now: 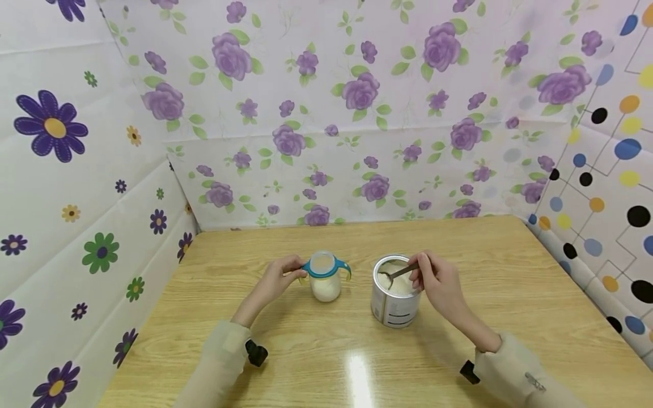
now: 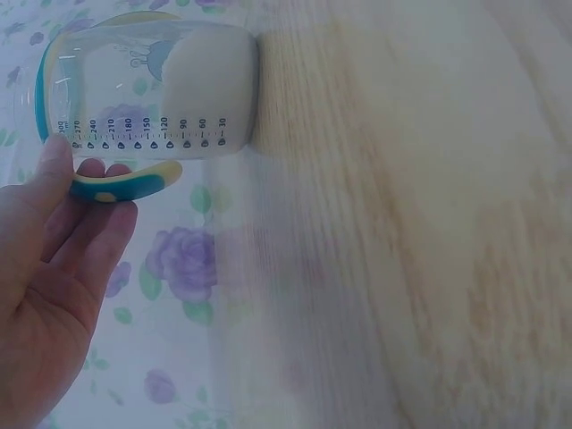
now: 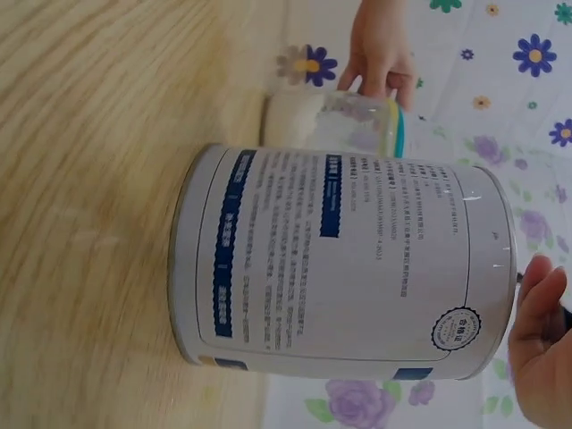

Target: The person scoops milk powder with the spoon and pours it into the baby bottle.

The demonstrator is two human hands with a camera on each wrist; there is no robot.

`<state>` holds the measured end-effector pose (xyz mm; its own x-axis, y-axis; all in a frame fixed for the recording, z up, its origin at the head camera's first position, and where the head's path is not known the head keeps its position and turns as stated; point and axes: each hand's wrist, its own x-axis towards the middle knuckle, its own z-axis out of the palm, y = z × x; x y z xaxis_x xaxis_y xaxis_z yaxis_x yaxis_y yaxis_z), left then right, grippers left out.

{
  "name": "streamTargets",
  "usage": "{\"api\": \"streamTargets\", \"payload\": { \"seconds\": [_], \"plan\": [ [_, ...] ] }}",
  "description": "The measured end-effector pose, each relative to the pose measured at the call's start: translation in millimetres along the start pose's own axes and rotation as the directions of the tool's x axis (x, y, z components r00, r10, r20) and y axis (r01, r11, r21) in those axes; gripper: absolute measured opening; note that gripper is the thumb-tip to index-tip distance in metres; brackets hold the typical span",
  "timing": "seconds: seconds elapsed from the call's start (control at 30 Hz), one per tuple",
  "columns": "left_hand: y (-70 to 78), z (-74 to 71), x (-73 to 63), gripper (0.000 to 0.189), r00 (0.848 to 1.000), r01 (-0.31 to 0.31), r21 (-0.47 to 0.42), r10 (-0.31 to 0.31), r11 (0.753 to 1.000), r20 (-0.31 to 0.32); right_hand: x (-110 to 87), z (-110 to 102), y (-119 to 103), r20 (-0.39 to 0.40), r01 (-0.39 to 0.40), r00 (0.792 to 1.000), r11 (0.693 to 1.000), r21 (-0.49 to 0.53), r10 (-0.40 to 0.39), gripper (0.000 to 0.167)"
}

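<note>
Measuring scale on bottle, legible only from left wrist.

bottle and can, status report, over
Left hand pinching handle of bottle. Right hand holding spoon in can. Bottle upright, partly filled. Nothing seen between bottle and can.

I find a passage between the baby bottle and the milk-powder can, narrowed by the bottle's right handle, with room to pass over the wooden tabletop in front of both. The left hand obstructs approach to the bottle from the left, while the right hand and its spoon obstruct the can's mouth from the right. Behind, I record a strip of tabletop, bounded by the floral curtain.
</note>
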<state>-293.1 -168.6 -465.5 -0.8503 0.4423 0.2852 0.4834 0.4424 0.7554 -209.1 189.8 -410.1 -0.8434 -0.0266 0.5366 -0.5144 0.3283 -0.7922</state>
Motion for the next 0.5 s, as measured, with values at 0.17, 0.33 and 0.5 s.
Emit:
{"api": "streamTargets", "payload": {
  "seconds": [0.17,0.33,0.5],
  "plan": [
    [5.5,0.0,-1.2,0.01,1.0,0.009,-0.005,-0.009,1.0,-0.007,6.9,-8.1,16.6,0.071,-0.272,0.962,0.947,0.172,0.263,0.04],
    [0.6,-0.2,-0.6,0.009,1.0,0.015,-0.011,-0.015,1.0,-0.002,13.3,-19.5,24.3,0.172,-0.433,0.901,0.853,0.291,0.398,0.044],
    [1.1,0.3,-1.4,0.008,1.0,0.027,-0.009,-0.027,1.0,0.001,17.7,-29.0,27.2,0.275,-0.54,0.841,0.732,0.415,0.465,0.037]
  ]
}}
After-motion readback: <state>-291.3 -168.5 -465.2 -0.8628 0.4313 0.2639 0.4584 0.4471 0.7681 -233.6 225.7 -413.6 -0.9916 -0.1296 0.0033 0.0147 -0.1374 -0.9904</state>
